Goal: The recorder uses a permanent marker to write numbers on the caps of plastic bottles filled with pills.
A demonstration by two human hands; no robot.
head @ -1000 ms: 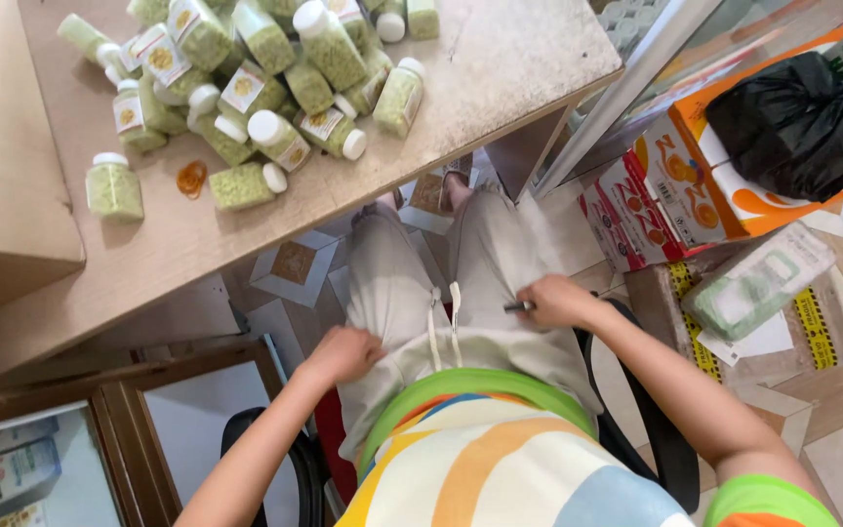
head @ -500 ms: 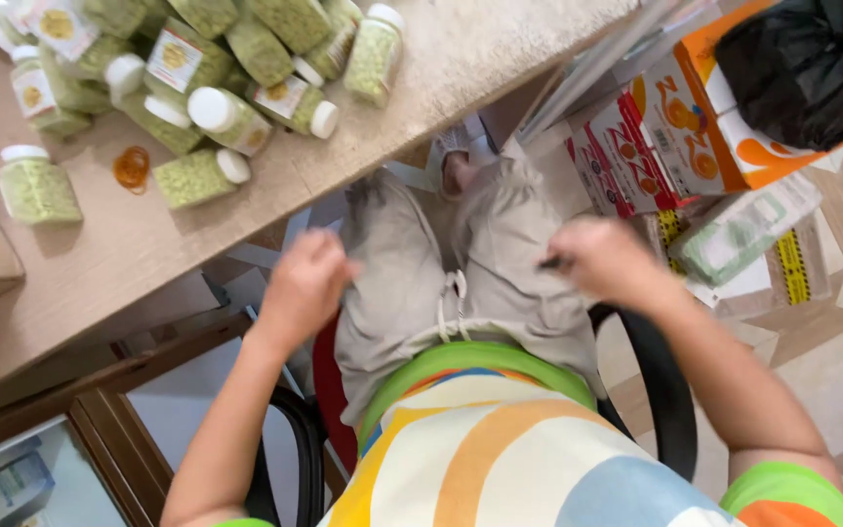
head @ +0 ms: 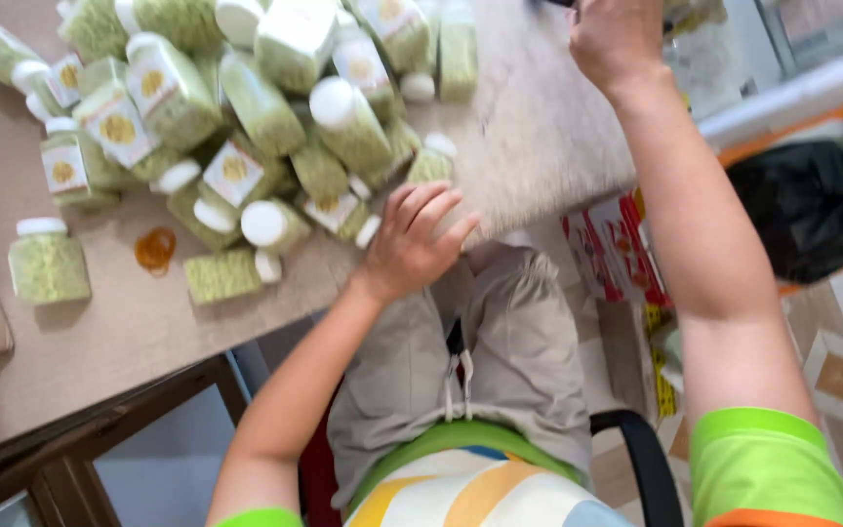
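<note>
A wooden table (head: 100, 332) fills the upper left of the frame, its far edge cut off at the top. On it lies a heap of clear plastic bottles (head: 265, 107) with white caps, filled with green pieces; the heap runs out of the frame at the top, so its full extent cannot be seen. One bottle (head: 46, 259) stands upright and apart at the left, and a small orange ring (head: 155, 248) lies beside it.

The left hand (head: 412, 239), near the middle of the frame, rests at the table edge with fingers spread, touching the lowest bottles of the heap and gripping nothing. The right hand (head: 617, 39), at the top right, is cut off by the frame edge; whether it holds anything cannot be told. A black bag (head: 812, 205) sits at the right, partly hidden behind the right arm.
</note>
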